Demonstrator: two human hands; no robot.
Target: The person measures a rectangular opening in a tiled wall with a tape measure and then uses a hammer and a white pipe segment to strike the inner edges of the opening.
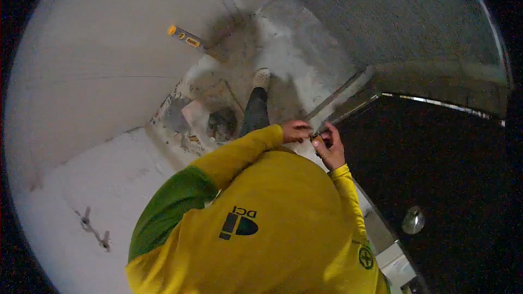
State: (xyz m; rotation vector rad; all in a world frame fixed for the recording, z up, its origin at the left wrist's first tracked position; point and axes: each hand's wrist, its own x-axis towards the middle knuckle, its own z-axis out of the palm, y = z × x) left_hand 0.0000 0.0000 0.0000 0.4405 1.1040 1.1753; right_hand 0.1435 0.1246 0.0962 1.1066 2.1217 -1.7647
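In front of my yellow shirt, my left hand (295,131) has its fingers curled toward my right; whatever they hold is too small to make out. My right hand (332,148) is closed around a small orange-and-black object (317,141), perhaps a tool, with thumb and fingers bent over it. Both hands are close together above a pale ledge. Below them, my dark-trousered leg ends in a pale, dirty shoe (261,78) on the dusty floor.
A grey-and-yellow level (185,37) is at the back left wall. Rubble and a pink board (193,113) lie left of my leg. Pipe fittings (92,228) stick from the lower-left wall. Right are a dark opening with a metal edge (436,102) and a silvery object (413,220).
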